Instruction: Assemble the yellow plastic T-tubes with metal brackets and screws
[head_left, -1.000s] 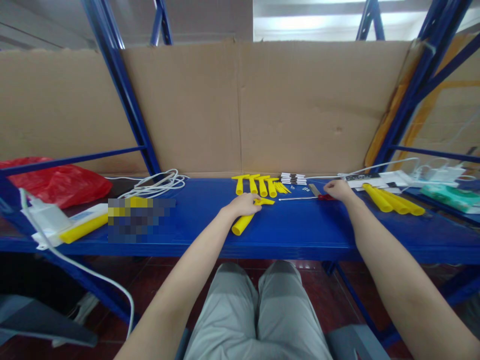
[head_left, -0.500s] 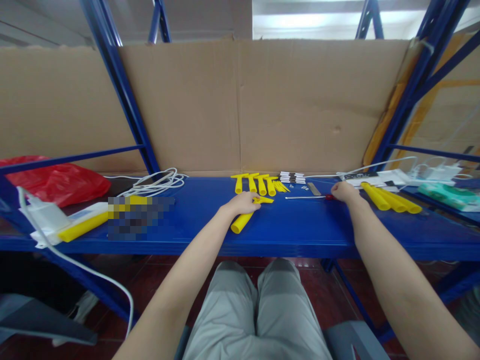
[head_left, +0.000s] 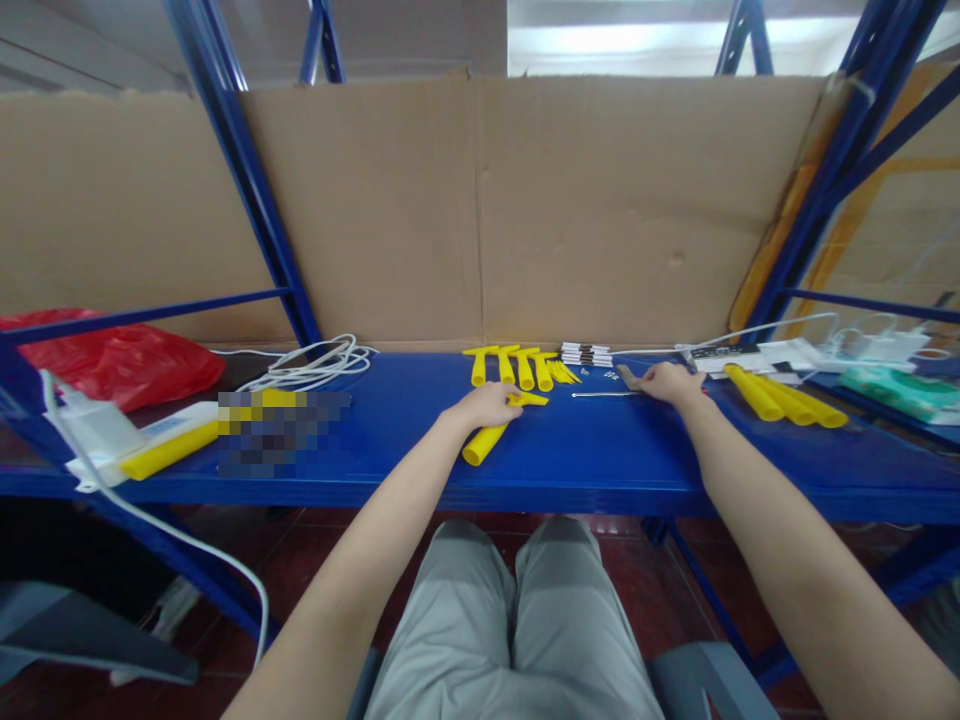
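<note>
The left hand [head_left: 495,404] clasps a half-hidden yellow piece [head_left: 485,444]; the right hand [head_left: 667,382] (grip unclear) partly covers a screwdriver [head_left: 604,394].

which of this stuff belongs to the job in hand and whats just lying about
Job, it seems:
yellow tube in left hand
metal strip at right hand
thin metal rod
yellow T-pieces

Probably just lying about:
red bag
coiled white cable
green packet

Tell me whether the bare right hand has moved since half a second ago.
Yes: the right hand has moved left, closer to the stack of small white-and-black pieces on the blue metal shelf.
</note>
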